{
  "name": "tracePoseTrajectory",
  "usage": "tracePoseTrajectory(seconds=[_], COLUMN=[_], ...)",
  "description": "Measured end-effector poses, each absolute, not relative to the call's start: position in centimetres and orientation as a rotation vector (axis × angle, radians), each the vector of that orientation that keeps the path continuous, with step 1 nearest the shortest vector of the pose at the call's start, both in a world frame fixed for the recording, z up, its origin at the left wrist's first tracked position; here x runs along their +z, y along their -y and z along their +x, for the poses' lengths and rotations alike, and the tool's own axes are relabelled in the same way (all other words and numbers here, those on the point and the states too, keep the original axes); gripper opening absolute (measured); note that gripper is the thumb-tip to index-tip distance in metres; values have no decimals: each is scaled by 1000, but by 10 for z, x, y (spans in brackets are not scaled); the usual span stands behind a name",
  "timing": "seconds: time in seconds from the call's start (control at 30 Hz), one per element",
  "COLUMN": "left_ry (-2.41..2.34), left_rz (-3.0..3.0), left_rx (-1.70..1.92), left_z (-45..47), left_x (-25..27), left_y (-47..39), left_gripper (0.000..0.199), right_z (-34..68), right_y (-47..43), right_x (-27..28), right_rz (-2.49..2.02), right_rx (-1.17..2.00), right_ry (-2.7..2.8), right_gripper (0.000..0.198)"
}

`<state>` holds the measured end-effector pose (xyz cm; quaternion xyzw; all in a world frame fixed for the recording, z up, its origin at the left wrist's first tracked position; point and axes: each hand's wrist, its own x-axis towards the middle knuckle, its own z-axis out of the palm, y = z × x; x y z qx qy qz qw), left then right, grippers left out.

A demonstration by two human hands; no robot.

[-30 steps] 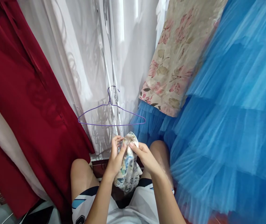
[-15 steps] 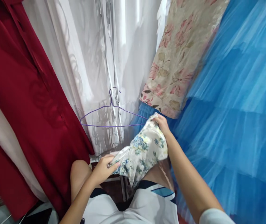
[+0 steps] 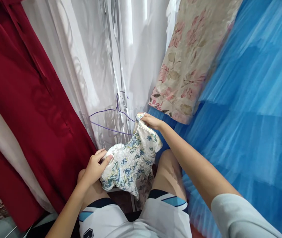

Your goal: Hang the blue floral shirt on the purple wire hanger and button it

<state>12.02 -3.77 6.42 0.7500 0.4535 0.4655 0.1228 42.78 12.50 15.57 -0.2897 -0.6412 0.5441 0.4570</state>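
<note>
Between my two hands a small white garment with blue and green flowers is spread above my knees. My left hand grips its left edge, with the thumb on top of the cloth. My right hand pinches the upper right corner, close to the right end of a purple wire hanger. That hanger hangs by its hook from a white metal stand. Its right end is hidden behind the cloth, so I cannot tell whether it is inside the garment.
Long red cloth hangs at the left. White curtains form the background. At the right hang a cream rose-patterned fabric and layered blue tulle. My knees flank the stand's lower part.
My right hand has moved left with the garment's corner, now at the hanger's right end. My left hand has moved left and up. The hanger has turned, and the garment is spread wider.
</note>
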Motion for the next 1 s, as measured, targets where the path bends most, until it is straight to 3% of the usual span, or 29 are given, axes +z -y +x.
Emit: tracePoseTrajectory(seconds=[0.5,0.77,1.0], left_ry=[-1657,-1914,-2037], left_rz=[2476,2473,2481], left_rx=[1083,944,1049], left_z=[80,46,29], left_x=[44,40,73], left_y=[18,-16,-75], left_gripper=[24,28,29], right_z=[391,423,428], right_y=[-131,-111,-96], right_x=[140,169,185], right_rz=[-606,-585,-719], right_rx=[1317,1534,1518], right_ry=[1536,1590,1638], right_gripper=[25,60,52])
